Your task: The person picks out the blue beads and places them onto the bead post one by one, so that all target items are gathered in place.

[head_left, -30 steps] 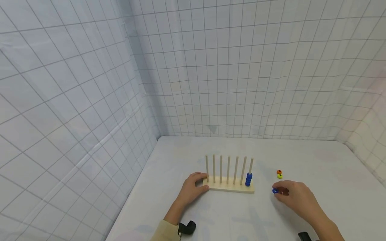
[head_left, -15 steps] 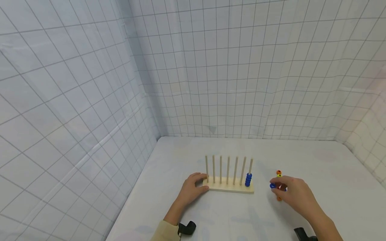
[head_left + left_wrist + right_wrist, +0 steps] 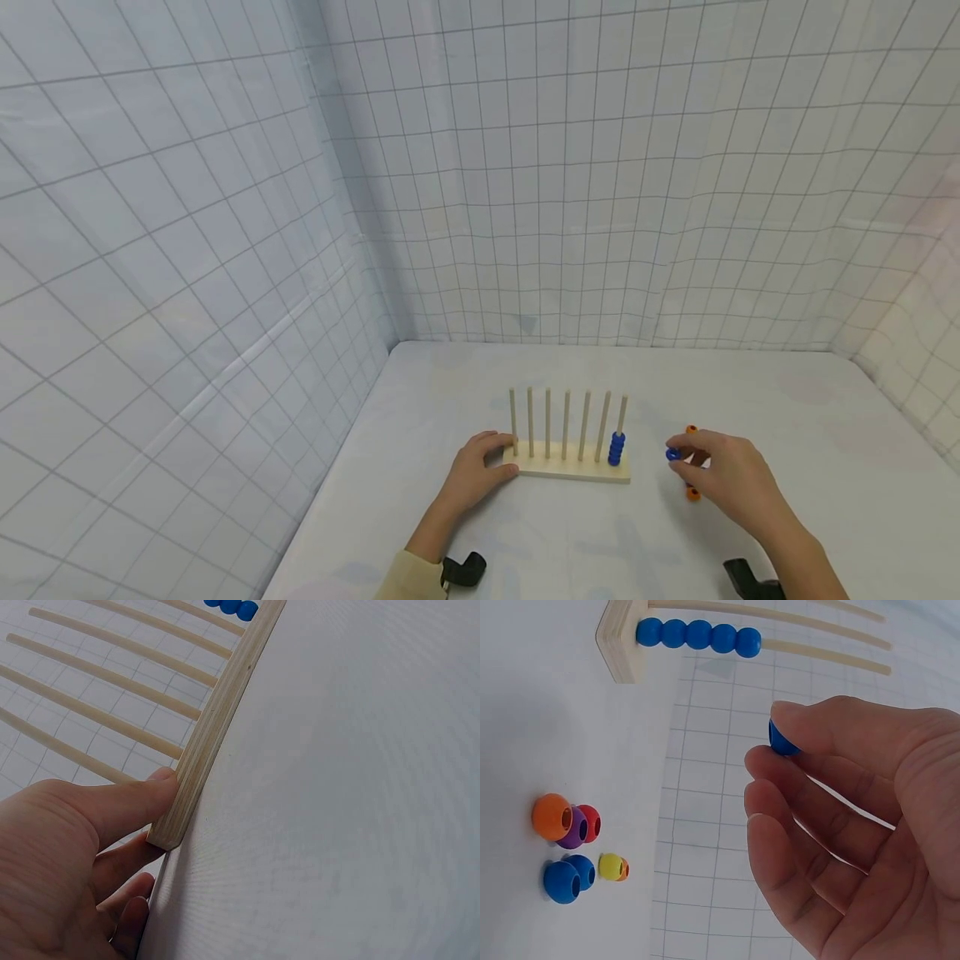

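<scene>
A pale wooden base [image 3: 566,470] carries a row of upright pegs, and blue beads [image 3: 616,449] are stacked on the rightmost one. My left hand [image 3: 471,477] grips the base's left end, thumb on the front edge, as the left wrist view also shows at the wooden base [image 3: 201,742]. Right of the rack, my right hand [image 3: 731,479] pinches a blue bead [image 3: 672,454] between thumb and forefinger, raised above the table. In the right wrist view that blue bead [image 3: 782,741] is partly hidden by the thumb; the other fingers are bent below it.
Loose beads lie on the table near my right hand: an orange bead [image 3: 552,817], purple and red ones behind it, a blue bead [image 3: 561,882] beside another blue, and a yellow bead [image 3: 610,867] by a second orange. Grid-patterned cloth [image 3: 562,208] stands behind the table.
My right hand has moved up and slightly left with the blue bead, uncovering an orange bead below it and covering the yellow one. My left hand keeps its grip on the base.
</scene>
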`<state>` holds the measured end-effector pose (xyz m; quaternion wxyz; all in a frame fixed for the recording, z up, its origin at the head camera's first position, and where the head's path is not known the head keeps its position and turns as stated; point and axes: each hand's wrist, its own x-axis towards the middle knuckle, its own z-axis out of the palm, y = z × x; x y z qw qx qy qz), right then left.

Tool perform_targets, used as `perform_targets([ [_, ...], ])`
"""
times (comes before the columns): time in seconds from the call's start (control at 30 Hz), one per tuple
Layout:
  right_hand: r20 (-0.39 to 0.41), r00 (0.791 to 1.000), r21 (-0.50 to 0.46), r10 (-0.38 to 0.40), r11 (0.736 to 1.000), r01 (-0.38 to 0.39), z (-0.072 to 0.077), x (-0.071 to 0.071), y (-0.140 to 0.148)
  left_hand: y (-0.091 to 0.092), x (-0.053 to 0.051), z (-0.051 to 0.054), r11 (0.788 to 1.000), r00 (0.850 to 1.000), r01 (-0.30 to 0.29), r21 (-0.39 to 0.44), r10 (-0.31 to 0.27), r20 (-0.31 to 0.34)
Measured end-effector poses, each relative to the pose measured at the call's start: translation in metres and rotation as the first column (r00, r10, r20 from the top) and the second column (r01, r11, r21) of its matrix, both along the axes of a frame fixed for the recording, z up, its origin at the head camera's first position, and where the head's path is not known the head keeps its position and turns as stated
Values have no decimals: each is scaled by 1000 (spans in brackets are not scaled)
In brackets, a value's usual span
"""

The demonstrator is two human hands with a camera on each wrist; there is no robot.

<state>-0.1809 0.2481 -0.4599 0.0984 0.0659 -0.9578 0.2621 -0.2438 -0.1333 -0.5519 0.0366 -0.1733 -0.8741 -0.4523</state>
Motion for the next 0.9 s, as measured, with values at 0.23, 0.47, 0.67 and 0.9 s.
perform_targets([
  [0.23, -22, 1000, 4, -7, 1000, 7, 4, -2, -3, 0, 0, -1, 1000, 1000, 3, 4, -3, 1],
  [0.47, -27, 1000, -14, -10, 1000, 10, 11, -3, -6, 0, 0, -1, 1000, 1000, 3, -2, -3, 0],
  [0.67, -59, 998, -13, 4, 1000, -5, 19, -4, -11, 0, -1, -2, 1000, 1000, 0, -12, 0, -10],
  [0.9, -85, 996, -25, 14, 1000, -16, 27, -7, -16, 0, -2, -3, 1000, 1000, -2, -9, 2, -9],
])
